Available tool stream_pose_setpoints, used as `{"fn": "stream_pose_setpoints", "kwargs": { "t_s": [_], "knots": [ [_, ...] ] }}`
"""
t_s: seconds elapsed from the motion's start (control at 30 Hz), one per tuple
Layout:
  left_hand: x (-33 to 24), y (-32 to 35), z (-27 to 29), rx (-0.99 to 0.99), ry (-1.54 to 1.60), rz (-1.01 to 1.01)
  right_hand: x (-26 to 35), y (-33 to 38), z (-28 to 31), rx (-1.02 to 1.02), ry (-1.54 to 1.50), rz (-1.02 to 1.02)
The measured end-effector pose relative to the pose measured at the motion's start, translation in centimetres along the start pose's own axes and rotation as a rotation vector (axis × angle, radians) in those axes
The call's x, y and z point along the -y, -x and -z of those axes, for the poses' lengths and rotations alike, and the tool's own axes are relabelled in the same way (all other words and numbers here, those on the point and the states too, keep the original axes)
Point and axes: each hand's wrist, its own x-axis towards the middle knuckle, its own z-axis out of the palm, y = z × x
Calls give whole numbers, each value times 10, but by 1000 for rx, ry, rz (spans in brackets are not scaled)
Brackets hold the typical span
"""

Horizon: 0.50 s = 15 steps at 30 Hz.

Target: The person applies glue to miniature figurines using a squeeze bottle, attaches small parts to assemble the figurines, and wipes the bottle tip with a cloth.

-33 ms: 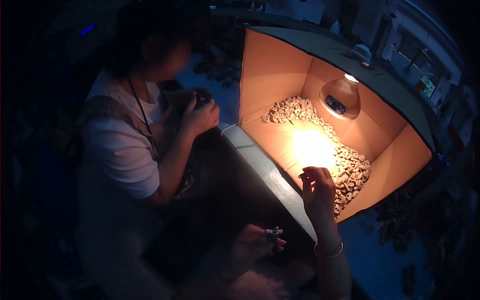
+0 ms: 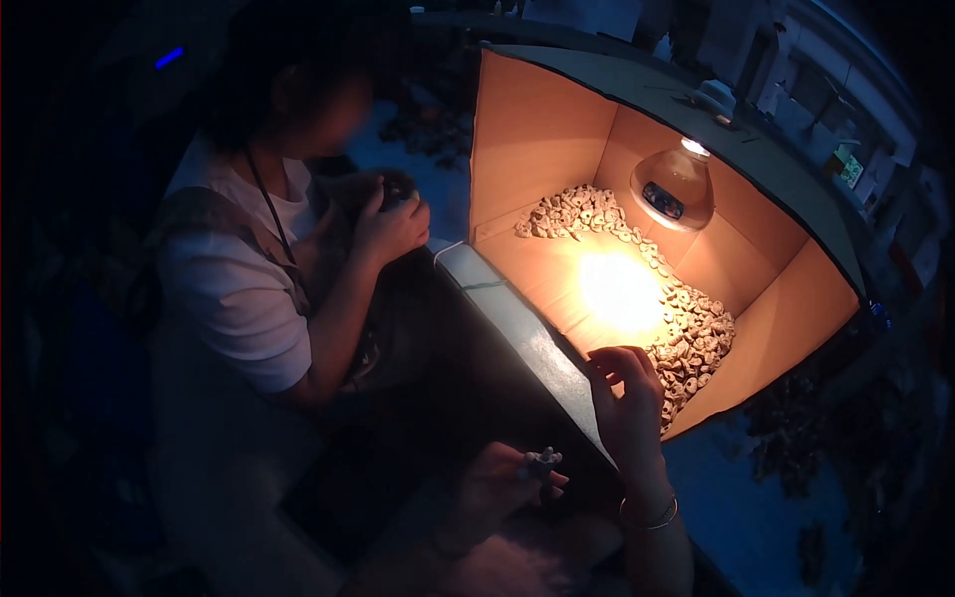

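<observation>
My left hand [image 2: 502, 488], low in the middle and in shadow, grips a small grey knobbly piece [image 2: 544, 459] between its fingers. Its kind is too dim to make out. My right hand [image 2: 627, 393], with a bracelet at the wrist, is raised at the front edge of a lit cardboard box [image 2: 542, 129]. Its thumb and fingers are bent together; what they pinch, if anything, cannot be made out. Behind that hand lies a pile of small pale lumpy pieces [image 2: 701, 333], several with dark holes. The pile curves along the box's back and right side.
A bright bulb lamp [image 2: 674, 189] hangs inside the box. Along its front runs a pale ledge [image 2: 527, 333]. At the left sits another person [image 2: 239, 298], holding a small dark thing [image 2: 398, 194] in both hands. More dark pieces [image 2: 786, 443] lie on a bluish surface at right.
My right hand has dropped slightly and drawn back toward me from over the box floor. The small dark piece at its fingertips no longer shows clearly. My left hand keeps its hold.
</observation>
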Motion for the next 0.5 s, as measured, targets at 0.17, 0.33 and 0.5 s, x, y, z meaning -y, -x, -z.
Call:
{"fn": "stream_pose_setpoints", "kwargs": {
  "t_s": [0.17, 0.33, 0.5],
  "knots": [
    [4, -11, -41, 134, 3, 102, 10, 61, 63, -28, -342, -162],
    [27, -12, -59, 317, 125, 197, 13, 85, 107, 27, -481, -203],
    [36, -7, -97, 290, 70, 298, 10, 107, 143, 28, -235, -48]
  ]
}}
